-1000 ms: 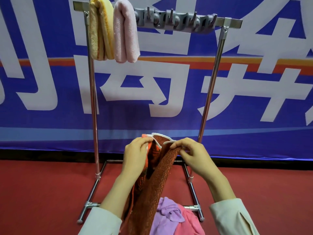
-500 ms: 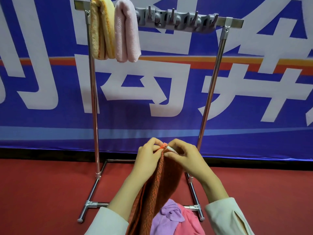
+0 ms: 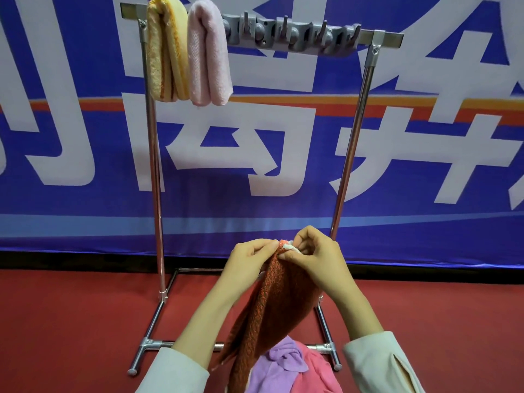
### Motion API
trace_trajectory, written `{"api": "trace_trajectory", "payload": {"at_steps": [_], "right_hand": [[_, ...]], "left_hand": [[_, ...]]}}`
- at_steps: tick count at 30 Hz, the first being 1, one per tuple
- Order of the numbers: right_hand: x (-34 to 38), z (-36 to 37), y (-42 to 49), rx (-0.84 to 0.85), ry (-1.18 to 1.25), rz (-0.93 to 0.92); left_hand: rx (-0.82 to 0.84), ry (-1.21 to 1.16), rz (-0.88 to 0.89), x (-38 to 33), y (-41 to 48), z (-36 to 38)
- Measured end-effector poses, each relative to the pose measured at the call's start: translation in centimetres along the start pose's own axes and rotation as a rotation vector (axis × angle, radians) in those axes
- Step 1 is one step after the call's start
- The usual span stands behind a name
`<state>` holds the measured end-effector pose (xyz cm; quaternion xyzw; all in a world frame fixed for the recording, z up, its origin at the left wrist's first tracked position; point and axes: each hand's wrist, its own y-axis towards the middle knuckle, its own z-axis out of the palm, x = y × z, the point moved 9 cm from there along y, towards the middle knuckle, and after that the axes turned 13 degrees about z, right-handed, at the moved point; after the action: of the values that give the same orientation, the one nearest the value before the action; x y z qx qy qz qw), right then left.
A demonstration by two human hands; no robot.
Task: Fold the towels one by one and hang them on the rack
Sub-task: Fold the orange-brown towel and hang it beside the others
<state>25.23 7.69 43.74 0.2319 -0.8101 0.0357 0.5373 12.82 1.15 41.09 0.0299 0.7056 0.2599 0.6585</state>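
Note:
A rust-brown towel (image 3: 272, 310) with a white and orange edge hangs down between my hands. My left hand (image 3: 249, 265) pinches its top corner from the left. My right hand (image 3: 317, 259) pinches the same top edge from the right, and the two hands meet there. Behind them stands the metal rack (image 3: 351, 143). A folded yellow towel (image 3: 166, 52) and a folded pale pink towel (image 3: 208, 55) hang side by side at the left end of its top bar.
A purple towel (image 3: 280, 364) and a bright pink towel (image 3: 317, 373) lie crumpled below my hands. Grey hooks (image 3: 292, 34) line the rest of the top bar. A blue banner (image 3: 425, 165) covers the wall, and the floor (image 3: 71, 321) is red.
My hands came together, bringing the brown towel's two top corners from spread apart to one joined point. The towel now hangs as a narrower doubled strip.

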Motion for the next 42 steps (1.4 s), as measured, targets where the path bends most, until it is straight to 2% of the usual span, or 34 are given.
{"api": "trace_trajectory", "payload": {"at_steps": [9, 14, 17, 22, 27, 29, 33, 37, 42], "right_hand": [[-0.1, 0.4, 0.1, 0.032, -0.033, -0.010], [-1.0, 2.3, -0.2, 0.295, -0.209, 0.006], [-1.7, 2.9, -0.5, 0.360, -0.359, 0.010], [-1.4, 2.9, -0.5, 0.281, -0.620, 0.001], [-0.5, 2.9, -1.0, 0.205, -0.912, -0.103], [-0.8, 2.5, -0.9, 0.184, -0.981, -0.079], [-1.5, 2.6, -0.7, 0.189, -0.984, -0.039], [-1.9, 1.9, 0.1, 0.167, -0.789, -0.007], [-2.4, 2.3, 0.1, 0.184, -0.874, -0.025]], "left_hand": [[-0.059, 0.130, 0.067, 0.1, 0.4, -0.8], [-0.187, 0.215, 0.083, 0.0, 0.7, -2.8], [-0.251, 0.238, 0.103, -0.3, 0.9, -4.1], [-0.278, 0.311, 0.120, 0.0, 0.9, -5.1], [-0.297, 0.342, 0.132, -0.1, 0.7, -6.1], [-0.320, 0.330, 0.140, -0.3, 0.6, -6.5], [-0.320, 0.348, 0.141, -0.4, 0.5, -6.8], [-0.325, 0.375, 0.132, -0.3, 0.4, -7.6], [-0.242, 0.377, 0.148, -0.3, 0.5, -6.7]]}}
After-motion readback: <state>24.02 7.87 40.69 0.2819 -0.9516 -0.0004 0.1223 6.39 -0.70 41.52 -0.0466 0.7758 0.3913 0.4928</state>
